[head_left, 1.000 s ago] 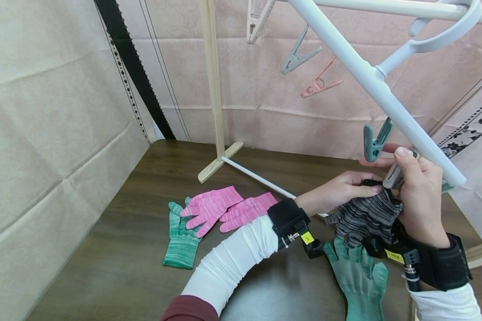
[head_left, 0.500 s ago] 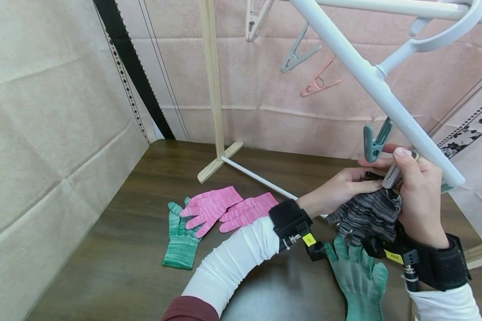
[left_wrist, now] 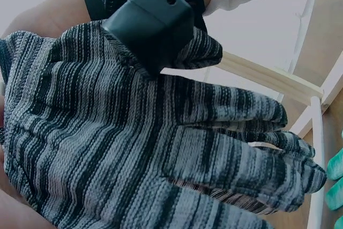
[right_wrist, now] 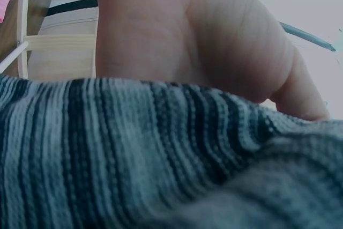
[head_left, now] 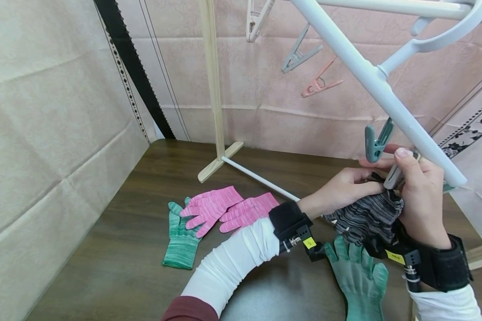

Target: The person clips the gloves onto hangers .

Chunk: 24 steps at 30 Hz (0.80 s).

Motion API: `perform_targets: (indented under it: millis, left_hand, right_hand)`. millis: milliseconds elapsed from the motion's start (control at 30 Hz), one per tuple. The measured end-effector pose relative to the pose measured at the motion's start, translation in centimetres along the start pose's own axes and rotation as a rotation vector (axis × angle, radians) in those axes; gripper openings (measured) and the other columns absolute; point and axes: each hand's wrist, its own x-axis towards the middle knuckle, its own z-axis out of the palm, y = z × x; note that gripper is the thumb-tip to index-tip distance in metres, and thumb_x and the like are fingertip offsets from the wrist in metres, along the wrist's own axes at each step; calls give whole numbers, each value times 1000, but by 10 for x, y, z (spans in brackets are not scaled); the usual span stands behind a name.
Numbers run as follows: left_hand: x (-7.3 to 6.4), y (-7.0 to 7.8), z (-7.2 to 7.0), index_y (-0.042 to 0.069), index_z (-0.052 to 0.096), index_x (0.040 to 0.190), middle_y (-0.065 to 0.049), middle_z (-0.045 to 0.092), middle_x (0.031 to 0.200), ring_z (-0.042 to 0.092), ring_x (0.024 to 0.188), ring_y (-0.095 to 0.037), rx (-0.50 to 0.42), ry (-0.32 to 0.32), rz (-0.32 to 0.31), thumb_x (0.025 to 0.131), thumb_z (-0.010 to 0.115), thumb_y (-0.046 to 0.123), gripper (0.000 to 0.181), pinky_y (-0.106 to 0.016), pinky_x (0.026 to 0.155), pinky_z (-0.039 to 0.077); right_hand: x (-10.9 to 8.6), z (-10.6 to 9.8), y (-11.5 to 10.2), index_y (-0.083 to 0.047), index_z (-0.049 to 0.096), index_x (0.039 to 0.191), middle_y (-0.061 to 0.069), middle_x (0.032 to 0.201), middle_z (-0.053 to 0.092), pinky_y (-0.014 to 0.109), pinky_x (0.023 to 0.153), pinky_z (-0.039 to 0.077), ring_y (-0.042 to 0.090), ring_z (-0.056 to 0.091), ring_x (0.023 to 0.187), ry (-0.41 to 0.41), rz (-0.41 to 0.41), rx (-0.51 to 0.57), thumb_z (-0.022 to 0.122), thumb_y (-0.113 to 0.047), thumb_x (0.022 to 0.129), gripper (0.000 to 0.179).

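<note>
A black-and-grey striped knit glove (head_left: 367, 218) hangs fingers down below the hanger bar, and it fills much of the left wrist view (left_wrist: 107, 132). My left hand (head_left: 343, 189) pinches its dark cuff between thumb and fingers. With the thumb pressed on it, my right hand (head_left: 421, 196) grips a grey clothespin (head_left: 392, 177) under the low end of the pale blue hanger (head_left: 369, 76). The clothespin's lower tip overlaps the glove's cuff in the head view. Just left of that hand dangles a teal clothespin (head_left: 376, 142). Some right fingers are hidden behind the clothespin and glove.
Two pink gloves (head_left: 213, 205) and a green glove (head_left: 182, 240) lie on the brown table (head_left: 116, 267). Another green glove (head_left: 357, 276) lies below my hands. White, blue and pink (head_left: 321, 82) clothespins hang farther back. A wooden stand (head_left: 213, 80) holds the top rail.
My left hand has edged slightly up and right, bringing the glove's cuff closer along the grey clothespin. The right hand has stayed nearly still.
</note>
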Motion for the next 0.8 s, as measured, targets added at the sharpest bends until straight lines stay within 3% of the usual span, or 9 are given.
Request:
perform_targets:
  millis: [100, 200, 300, 467, 700, 800]
  left_hand:
    - [0, 0, 0, -2, 53, 96, 1, 41, 70, 42, 64, -3, 78, 5, 10, 90, 47, 8, 13, -13, 61, 36]
    - [0, 0, 0, -3, 55, 100, -2, 48, 75, 45, 67, -1, 69, -2, 10, 90, 47, 9, 17, -12, 64, 37]
    - [-1, 0, -1, -4, 54, 109, -11, 57, 93, 47, 77, 3, 15, -10, 2, 91, 45, 8, 23, -11, 74, 40]
    - [-3, 2, -1, -7, 49, 116, -21, 51, 117, 48, 87, 7, -132, 3, -14, 92, 42, 7, 28, -14, 84, 40]
    - [-3, 3, 3, -11, 47, 113, -28, 50, 110, 54, 77, 0, -270, 29, -30, 92, 41, 5, 27, -15, 73, 44]
    - [-2, 3, 4, -12, 47, 112, -24, 53, 101, 54, 75, -2, -300, 36, -39, 92, 41, 5, 27, -15, 69, 44]
  right_hand:
    - [0, 0, 0, 8, 67, 80, 1, 73, 69, 23, 80, 26, 16, 46, 105, 1, -5, -6, 43, -13, 92, 34]
    - [0, -1, 0, 9, 67, 79, 2, 72, 70, 24, 82, 24, 16, 45, 105, -5, -14, -1, 43, -12, 93, 34]
    - [1, -1, 0, 10, 66, 80, 2, 73, 70, 26, 88, 21, 17, 44, 106, -14, -19, 13, 42, -11, 93, 35]
    - [0, 1, 1, 9, 66, 80, 2, 74, 69, 28, 86, 20, 17, 44, 105, 18, -17, 0, 43, -11, 92, 33]
    - [-2, 4, 1, 11, 65, 80, 2, 82, 68, 30, 83, 19, 18, 41, 105, 97, -4, -42, 46, -13, 90, 32]
    - [-1, 5, 1, 11, 65, 78, 2, 77, 68, 29, 83, 20, 18, 42, 105, 99, -13, -31, 47, -12, 90, 31]
